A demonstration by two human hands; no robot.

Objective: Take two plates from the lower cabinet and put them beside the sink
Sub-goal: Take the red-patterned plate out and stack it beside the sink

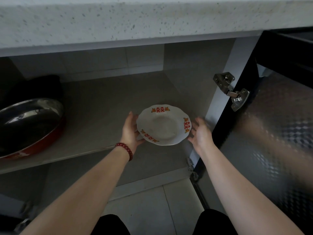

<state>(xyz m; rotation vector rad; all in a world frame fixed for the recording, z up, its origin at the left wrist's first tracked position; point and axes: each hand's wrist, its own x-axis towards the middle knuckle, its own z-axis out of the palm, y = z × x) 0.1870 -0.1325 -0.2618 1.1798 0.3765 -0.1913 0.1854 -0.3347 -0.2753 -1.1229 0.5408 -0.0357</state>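
A white plate (163, 125) with red and gold characters on its scalloped rim sits tilted at the front right of the lower cabinet's shelf (101, 106). A second white rim peeks out beneath its left edge. My left hand (131, 131), with a red bead bracelet on the wrist, grips the plate's left edge from underneath. Just off the plate's right edge is my right hand (200, 133), blurred, fingers spread and holding nothing.
A steel pan on a red-rimmed dish (28, 122) fills the shelf's left side. The cabinet door (274, 133) stands open on the right, with a metal hinge (232, 92). The speckled countertop edge (152, 21) overhangs above. Tiled floor lies below.
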